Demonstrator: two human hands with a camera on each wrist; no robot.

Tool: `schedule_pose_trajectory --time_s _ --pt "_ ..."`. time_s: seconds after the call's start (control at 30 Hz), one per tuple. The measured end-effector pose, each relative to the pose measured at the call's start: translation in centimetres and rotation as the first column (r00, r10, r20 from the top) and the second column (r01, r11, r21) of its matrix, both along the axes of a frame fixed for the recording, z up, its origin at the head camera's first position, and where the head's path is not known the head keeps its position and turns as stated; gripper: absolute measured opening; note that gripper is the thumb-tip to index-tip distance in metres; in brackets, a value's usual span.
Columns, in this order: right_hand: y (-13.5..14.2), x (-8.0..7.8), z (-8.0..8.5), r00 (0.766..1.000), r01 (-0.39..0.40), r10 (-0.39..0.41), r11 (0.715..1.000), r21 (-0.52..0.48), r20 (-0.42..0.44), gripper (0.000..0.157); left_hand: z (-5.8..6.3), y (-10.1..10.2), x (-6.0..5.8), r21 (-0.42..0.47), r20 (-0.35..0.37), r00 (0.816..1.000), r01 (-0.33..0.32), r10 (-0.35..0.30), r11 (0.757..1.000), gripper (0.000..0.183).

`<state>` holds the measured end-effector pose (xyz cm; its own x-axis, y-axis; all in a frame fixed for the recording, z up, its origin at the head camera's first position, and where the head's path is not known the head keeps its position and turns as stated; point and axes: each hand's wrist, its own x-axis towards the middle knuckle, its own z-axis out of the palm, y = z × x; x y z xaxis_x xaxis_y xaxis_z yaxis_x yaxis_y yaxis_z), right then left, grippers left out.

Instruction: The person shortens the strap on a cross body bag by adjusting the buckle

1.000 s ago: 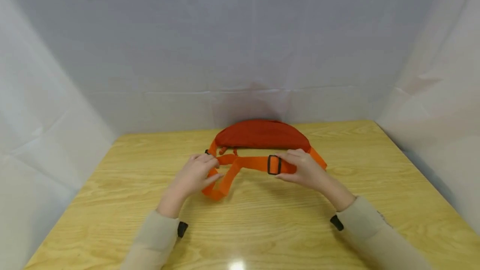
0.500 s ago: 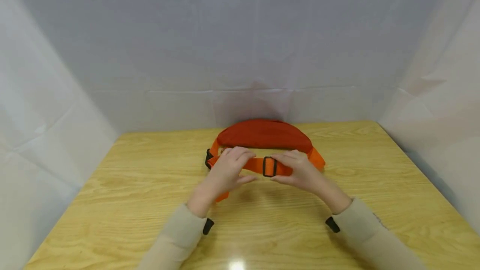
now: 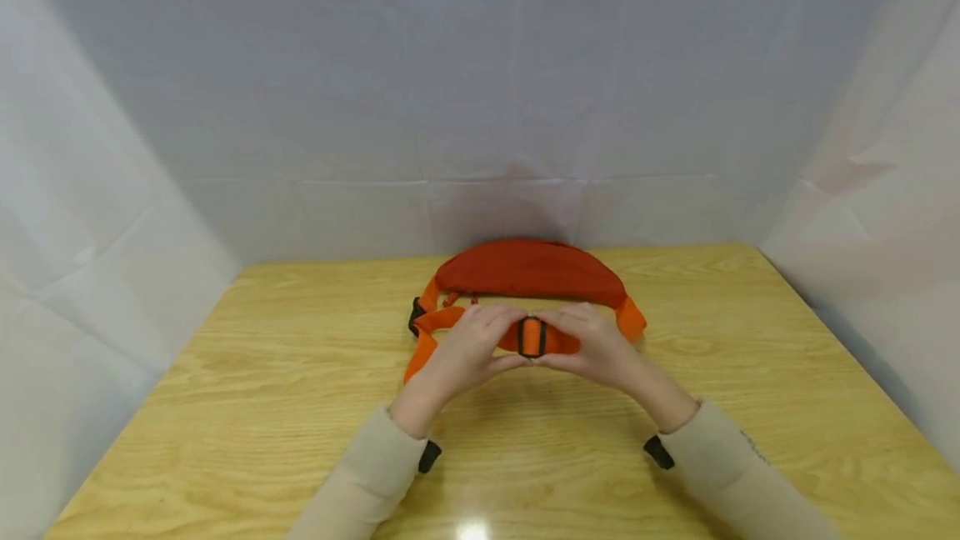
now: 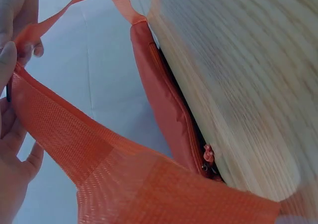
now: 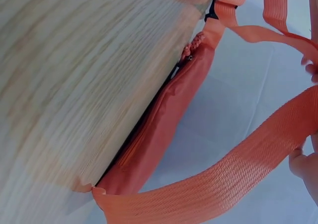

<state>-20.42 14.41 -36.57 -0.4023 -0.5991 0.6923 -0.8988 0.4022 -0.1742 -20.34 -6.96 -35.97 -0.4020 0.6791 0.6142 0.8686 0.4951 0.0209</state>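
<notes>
On the left, we see slack strap [image 3: 442, 318] bending near the black buckle [image 3: 415, 317], which might twist if pulled. Our left hand [image 3: 469, 348] and right hand [image 3: 597, 345] pinch the slider [image 3: 521, 337] from opposite sides, before the red bag [image 3: 528, 268]; uneven tugging could jam it.

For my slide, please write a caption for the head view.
Both hands hold the black slider on the orange strap of a red waist bag on a wooden table.

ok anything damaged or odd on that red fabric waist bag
Nothing stands out: the red fabric waist bag shows no visible tears, and its orange webbing strap bends loosely but looks intact where it shows.
</notes>
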Motion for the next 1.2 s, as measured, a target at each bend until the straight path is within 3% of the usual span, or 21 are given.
schedule_pose_trajectory --time_s 0.13,0.23,0.37,0.5,0.73,0.93,1.2 --pt "0.3 -0.1 0.2 0.988 -0.010 0.012 1.000 -0.009 0.152 0.055 0.0 -0.2 0.0 0.041 0.015 1.000 -0.002 0.001 0.999 0.056" --pt "0.5 0.0 0.3 0.961 0.001 0.012 0.999 -0.045 0.277 0.043 0.0 -0.4 -0.1 0.082 0.027 1.000 0.007 -0.009 0.997 0.056" --pt "0.7 0.0 0.5 0.926 0.038 0.004 0.994 -0.104 0.377 0.023 -0.1 -0.5 -0.1 0.124 0.015 0.999 0.026 -0.028 0.992 0.054" --pt "0.8 0.1 0.8 0.897 0.046 0.022 0.989 -0.143 0.442 0.017 0.0 -0.5 -0.2 0.145 -0.023 0.999 0.042 -0.039 0.989 0.052" --pt "0.8 0.0 1.1 0.838 0.046 0.050 0.985 -0.163 0.543 0.018 0.1 -0.4 -0.2 0.163 -0.070 0.996 0.073 -0.062 0.984 0.051" --pt "0.6 0.0 1.2 0.824 0.060 0.036 0.987 -0.151 0.565 0.019 0.2 -0.2 -0.2 0.155 -0.064 0.995 0.079 -0.070 0.985 0.050" --pt "0.1 0.0 1.6 0.789 0.036 0.079 0.984 -0.174 0.610 0.020 0.4 0.1 0.0 0.164 -0.045 0.996 0.078 -0.072 0.983 0.047"
